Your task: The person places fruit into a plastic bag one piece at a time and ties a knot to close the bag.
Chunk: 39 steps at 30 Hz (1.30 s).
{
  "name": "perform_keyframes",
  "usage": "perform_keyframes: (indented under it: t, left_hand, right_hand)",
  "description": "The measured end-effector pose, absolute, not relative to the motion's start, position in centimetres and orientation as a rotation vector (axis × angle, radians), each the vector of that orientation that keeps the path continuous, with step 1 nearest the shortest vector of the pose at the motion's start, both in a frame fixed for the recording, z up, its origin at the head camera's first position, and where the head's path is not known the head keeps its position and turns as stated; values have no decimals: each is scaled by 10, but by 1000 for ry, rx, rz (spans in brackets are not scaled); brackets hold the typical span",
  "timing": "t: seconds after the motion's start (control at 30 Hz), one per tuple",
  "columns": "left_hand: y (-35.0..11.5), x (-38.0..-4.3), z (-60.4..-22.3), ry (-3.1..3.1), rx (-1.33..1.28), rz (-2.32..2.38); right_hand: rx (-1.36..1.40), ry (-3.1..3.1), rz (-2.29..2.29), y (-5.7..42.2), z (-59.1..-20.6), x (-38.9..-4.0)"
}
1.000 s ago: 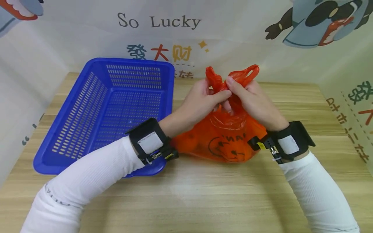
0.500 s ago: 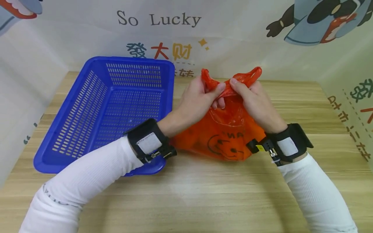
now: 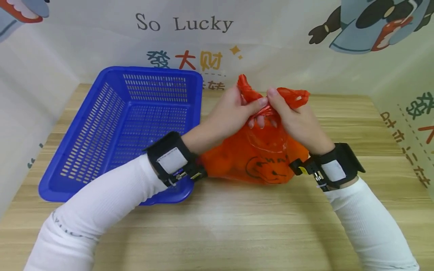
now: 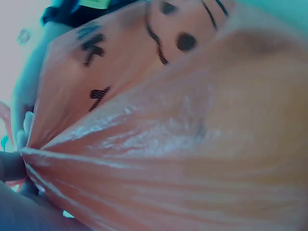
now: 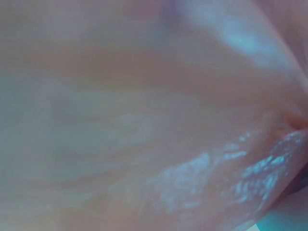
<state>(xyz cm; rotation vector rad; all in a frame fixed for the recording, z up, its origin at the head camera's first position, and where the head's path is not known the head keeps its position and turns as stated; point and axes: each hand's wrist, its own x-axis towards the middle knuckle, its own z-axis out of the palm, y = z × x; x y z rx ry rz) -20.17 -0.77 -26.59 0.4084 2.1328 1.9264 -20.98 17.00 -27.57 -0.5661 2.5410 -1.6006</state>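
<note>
A red-orange plastic bag with a printed smiley face rests on the wooden table, bulging with rounded contents that show dimly through the film. At its gathered neck, my left hand pinches the plastic between thumb and fingers. My right hand pinches the same neck from the other side, the two thumbs close together. One twisted handle sticks up beside the left hand; a flattened loop lies over the right. In the left wrist view the bag fans out in creases from the pinched spot. Its film fills the right wrist view, blurred.
A blue perforated plastic basket stands left of the bag, its front right corner under the left forearm. The wooden table extends in front. Printed white sheeting encloses the back and sides.
Both hands stay at the bag's neck and shift slightly. The right handle loop has dropped from upright to flopping over to the right, and the left handle has shifted a little.
</note>
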Motion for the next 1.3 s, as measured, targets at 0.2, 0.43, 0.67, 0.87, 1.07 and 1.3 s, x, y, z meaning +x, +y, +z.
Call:
perform_keyframes:
  t: [0.2,0.43,0.67,0.87,1.07,1.3]
  left_hand:
    - [-15,-211,-264,1847,267,1988]
    - [-14,-219,-264,1941,112,1924]
    - [-14,-222,-268,1898,47,1942]
    - [-17,-222,-272,1866,120,1952]
    - [-24,-217,-272,1762,175,1947]
    - [-29,-214,-270,1595,219,2002]
  right_hand:
    - [-498,2522,-1608,169,-273,-213]
    - [-362,2210,-1796,169,-278,-227]
    - [-292,2148,-1802,170,-285,-232]
    - [-286,2149,-1766,171,-286,-233]
    - [-250,2070,-1811,171,-287,-234]
    - [-306,2023,-1809,173,-285,-234]
